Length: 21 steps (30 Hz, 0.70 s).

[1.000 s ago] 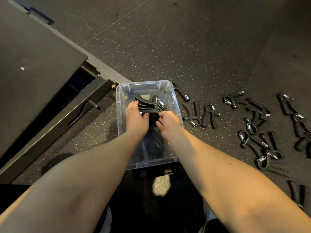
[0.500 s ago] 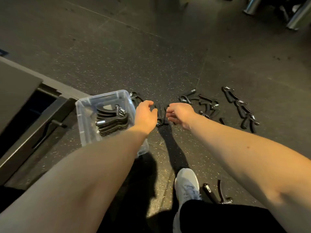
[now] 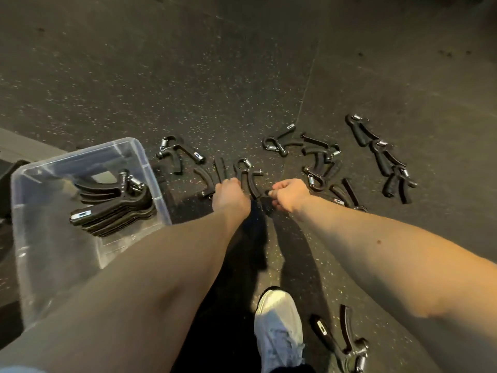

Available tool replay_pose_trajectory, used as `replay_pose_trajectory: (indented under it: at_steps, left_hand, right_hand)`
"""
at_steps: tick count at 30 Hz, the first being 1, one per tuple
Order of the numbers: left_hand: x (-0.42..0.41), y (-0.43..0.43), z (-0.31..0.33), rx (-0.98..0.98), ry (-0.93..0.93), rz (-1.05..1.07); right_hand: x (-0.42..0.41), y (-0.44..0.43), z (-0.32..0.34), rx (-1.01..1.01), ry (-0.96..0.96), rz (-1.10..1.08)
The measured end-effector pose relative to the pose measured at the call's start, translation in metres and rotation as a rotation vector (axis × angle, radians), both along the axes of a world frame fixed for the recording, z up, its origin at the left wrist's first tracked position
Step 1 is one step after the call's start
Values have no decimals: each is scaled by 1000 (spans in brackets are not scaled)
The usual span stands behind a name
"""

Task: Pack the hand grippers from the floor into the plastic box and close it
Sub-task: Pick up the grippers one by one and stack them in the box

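The clear plastic box stands open on the floor at the left, with several black hand grippers stacked inside. More hand grippers lie scattered on the floor to its right. My left hand is down on one floor gripper, with its fingers curled over the handles. My right hand has its fingers curled at the handle tip of the neighbouring gripper, which lies flat on the floor. No lid is in view.
Loose grippers lie in a cluster and a row to the right, one beside the box and one near my white shoe. A dark platform edge runs behind the box.
Both hands left the box, where they had set grippers down, and moved right onto the floor grippers. The view swung right, so the box now sits at the left.
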<state>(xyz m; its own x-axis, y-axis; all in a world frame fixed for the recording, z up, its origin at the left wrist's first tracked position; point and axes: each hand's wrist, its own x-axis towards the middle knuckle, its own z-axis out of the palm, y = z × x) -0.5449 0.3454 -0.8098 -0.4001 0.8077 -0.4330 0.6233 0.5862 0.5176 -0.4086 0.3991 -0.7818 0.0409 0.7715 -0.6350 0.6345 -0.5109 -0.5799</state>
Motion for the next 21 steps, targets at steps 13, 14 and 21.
replay_pose_trajectory:
  at_steps: [13, 14, 21]
  left_hand:
    - [-11, 54, -64, -109, 223, -108]
    - [-12, 53, -66, -103, 220, -99]
    - [-10, 42, -65, -6, 83, 60]
  right_hand:
    - [-28, 37, -95, 86, -204, 145]
    - [-29, 35, -97, 103, -226, 196]
    - [-22, 19, -97, 219, -243, 267]
